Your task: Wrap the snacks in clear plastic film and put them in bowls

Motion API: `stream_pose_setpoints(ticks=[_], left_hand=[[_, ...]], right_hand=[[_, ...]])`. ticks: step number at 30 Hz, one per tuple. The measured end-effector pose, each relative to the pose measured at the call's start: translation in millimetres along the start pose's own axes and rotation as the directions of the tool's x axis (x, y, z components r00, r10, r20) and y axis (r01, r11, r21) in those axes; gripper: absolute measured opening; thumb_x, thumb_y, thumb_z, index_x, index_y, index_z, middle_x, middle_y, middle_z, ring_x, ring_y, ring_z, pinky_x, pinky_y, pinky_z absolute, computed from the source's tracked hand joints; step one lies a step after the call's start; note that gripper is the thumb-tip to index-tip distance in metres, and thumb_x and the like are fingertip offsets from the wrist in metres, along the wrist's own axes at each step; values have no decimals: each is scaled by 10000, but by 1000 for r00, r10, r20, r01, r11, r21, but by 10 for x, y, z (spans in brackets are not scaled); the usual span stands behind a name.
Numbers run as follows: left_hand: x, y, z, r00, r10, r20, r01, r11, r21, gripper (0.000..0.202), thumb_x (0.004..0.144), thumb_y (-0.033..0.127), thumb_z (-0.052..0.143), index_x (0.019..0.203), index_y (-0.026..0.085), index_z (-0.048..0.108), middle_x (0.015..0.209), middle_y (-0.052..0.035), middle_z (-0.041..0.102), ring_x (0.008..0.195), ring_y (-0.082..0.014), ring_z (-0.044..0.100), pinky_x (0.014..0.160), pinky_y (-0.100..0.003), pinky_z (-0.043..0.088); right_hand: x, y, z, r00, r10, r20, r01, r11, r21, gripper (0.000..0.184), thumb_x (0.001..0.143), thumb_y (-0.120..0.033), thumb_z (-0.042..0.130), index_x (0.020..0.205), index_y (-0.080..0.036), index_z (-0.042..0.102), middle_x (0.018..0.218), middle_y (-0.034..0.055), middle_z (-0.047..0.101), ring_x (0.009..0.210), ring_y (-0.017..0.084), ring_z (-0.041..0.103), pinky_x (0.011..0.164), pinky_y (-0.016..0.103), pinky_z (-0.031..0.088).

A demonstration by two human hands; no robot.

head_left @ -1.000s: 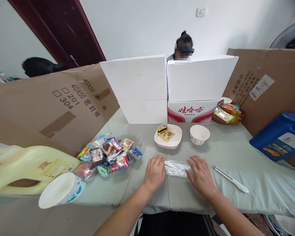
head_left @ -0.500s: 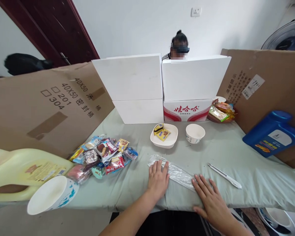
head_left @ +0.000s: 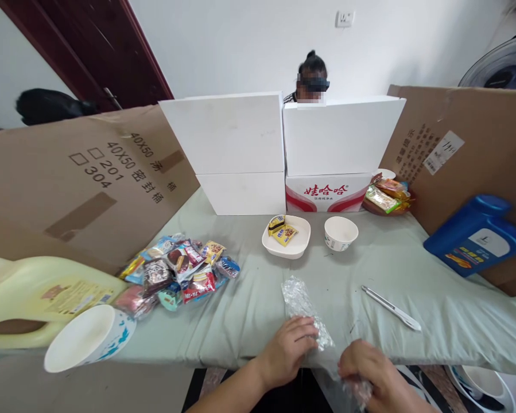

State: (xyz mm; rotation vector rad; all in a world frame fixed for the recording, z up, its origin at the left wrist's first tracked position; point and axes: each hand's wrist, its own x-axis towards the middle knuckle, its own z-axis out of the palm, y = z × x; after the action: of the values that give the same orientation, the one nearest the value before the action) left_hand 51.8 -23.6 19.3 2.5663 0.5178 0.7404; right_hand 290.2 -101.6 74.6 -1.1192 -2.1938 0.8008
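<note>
A long crinkled clear plastic wrapper (head_left: 298, 298) lies on the pale green cloth, running from mid-table down to the near edge. My left hand (head_left: 288, 350) is closed on its middle part, fingers curled over it. My right hand (head_left: 367, 376) is closed on the wrapper's near end, which hangs off the table edge. A white-handled knife (head_left: 391, 308) lies to the right of my hands.
A white square dish (head_left: 290, 244) with yellow snack packets and a white bowl (head_left: 340, 232) stand beyond the wrapper. A heap of snack packets (head_left: 182, 272) lies left. Yellow jug (head_left: 42, 298), tipped cup (head_left: 88, 338), blue jug (head_left: 477, 235), cardboard walls and white boxes surround; a person sits behind.
Both hands went from lying flat on the wrapper to gripping it. They pulled it toward the near edge, turning it lengthwise, and its end now hangs over the edge.
</note>
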Motion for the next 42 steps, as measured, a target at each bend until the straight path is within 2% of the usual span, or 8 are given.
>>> stream_pose_setpoints(ticks=[5, 9, 14, 21, 29, 36, 39, 42], left_hand=[[-65, -23, -60, 965, -163, -205, 159, 987, -37, 330, 808, 12, 405, 1017, 184, 594, 980, -89, 648, 1036, -236, 569, 909, -424, 480], [-171, -89, 14, 851, -416, -320, 398, 909, -123, 466, 820, 17, 348, 1243, 183, 454, 979, -89, 623, 923, -207, 605, 839, -396, 521], [-183, -150, -54, 771, -464, -436, 494, 868, -49, 416, 887, 78, 341, 1287, 179, 400, 978, -87, 615, 909, -202, 607, 821, -388, 518], [220, -322, -277, 917, -258, -303, 301, 948, 107, 198, 915, 146, 425, 952, 172, 618, 963, -85, 624, 970, -222, 544, 892, -407, 472], [260, -577, -160, 921, -349, -174, 372, 920, 125, 195, 873, 75, 519, 950, 188, 659, 1024, -56, 641, 1003, -210, 521, 905, -388, 451], [265, -548, -192, 921, -368, -130, 384, 914, 134, 263, 871, 78, 544, 1029, 232, 686, 1067, -40, 626, 1034, -209, 501, 931, -389, 438], [259, -555, -180, 924, -360, -129, 377, 913, 156, 282, 858, 74, 549, 1034, 241, 693, 1071, -43, 613, 1037, -209, 495, 930, -385, 439], [250, -556, -173, 926, -357, -121, 373, 912, 168, 333, 831, 45, 547, 1059, 241, 690, 1087, -44, 606, 1040, -210, 493, 944, -385, 434]], right_hand=[[652, 190, 50, 950, 313, -13, -305, 934, 183, 206, 867, -220, 485, 1047, -218, 586, 828, 4, 644, 779, 148, 610, 732, 268, 472], [1200, 461, 212, 903, 427, -51, -417, 899, 131, 352, 826, -183, 490, 1176, -191, 523, 741, -30, 613, 687, 136, 587, 671, 247, 445], [1464, 654, 384, 861, 502, -77, -498, 865, 63, 397, 789, -125, 503, 1183, -170, 523, 730, -20, 632, 664, 142, 580, 642, 242, 399], [1491, 645, 415, 841, 530, -108, -528, 848, 48, 394, 788, -119, 509, 1178, -170, 531, 736, -5, 654, 699, 159, 604, 651, 251, 392], [1049, 615, 523, 815, 575, -68, -545, 801, 249, 422, 877, -289, 446, 1285, -217, 368, 1064, 49, 638, 570, 101, 620, 564, 260, 494], [623, 357, 555, 937, 302, -174, -325, 938, -119, 381, 803, -163, 531, 1178, -226, 542, 1175, 107, 597, 910, 206, 646, 802, 378, 535], [606, 253, 585, 973, 48, -227, -159, 849, -504, 410, 844, -248, 564, 1254, -246, 547, 1402, 138, 471, 1289, 335, 435, 1013, 526, 386], [528, 204, 754, 990, -135, -40, 76, 749, -658, 653, 818, -371, 616, 1411, -187, 413, 1498, 133, 378, 1394, 342, 278, 1099, 527, 269]])
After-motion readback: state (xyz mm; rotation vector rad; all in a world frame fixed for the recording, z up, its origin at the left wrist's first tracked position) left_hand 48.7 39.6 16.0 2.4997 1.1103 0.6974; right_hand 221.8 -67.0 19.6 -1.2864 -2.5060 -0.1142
